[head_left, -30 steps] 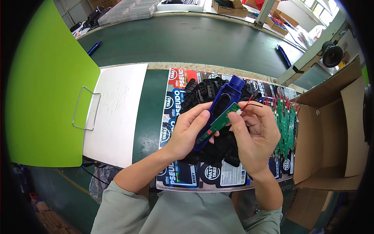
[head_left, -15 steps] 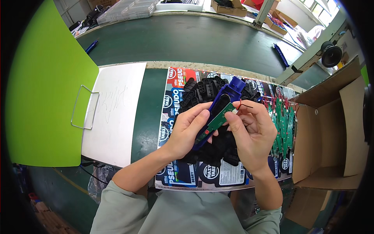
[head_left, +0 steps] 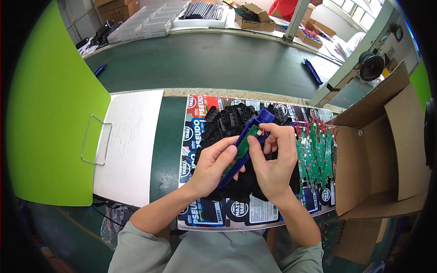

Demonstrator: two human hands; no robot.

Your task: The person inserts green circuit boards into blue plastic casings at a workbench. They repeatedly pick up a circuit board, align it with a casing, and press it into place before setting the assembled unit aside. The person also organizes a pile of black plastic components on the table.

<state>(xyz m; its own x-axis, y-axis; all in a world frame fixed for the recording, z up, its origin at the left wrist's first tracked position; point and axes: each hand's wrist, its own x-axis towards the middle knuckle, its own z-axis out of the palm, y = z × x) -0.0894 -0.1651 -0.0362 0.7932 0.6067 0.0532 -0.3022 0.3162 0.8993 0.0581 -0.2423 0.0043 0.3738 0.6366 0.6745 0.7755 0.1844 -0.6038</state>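
My left hand (head_left: 213,164) is closed around a long blue plastic housing (head_left: 266,116), which slants up to the right over the table. Along the housing's open side lies a narrow green circuit board (head_left: 244,145) with a white connector at its upper end. My right hand (head_left: 277,159) has its thumb on the board's upper part and its index finger by the connector, where a bit of red wire shows. Beneath both hands spreads a heap of black plastic parts (head_left: 227,119); my fingers hide some of it.
Several green circuit boards with red wires (head_left: 318,154) lie right of my hands, beside an open cardboard box (head_left: 364,168). To the left are a white sheet (head_left: 129,145) and a green panel (head_left: 50,113). Blue housings (head_left: 312,72) lie on the green surface beyond.
The circuit board has gone from above the housing's opening down into it. My right thumb has shifted onto the board, and the red and black wires no longer stick out. The view has tilted up.
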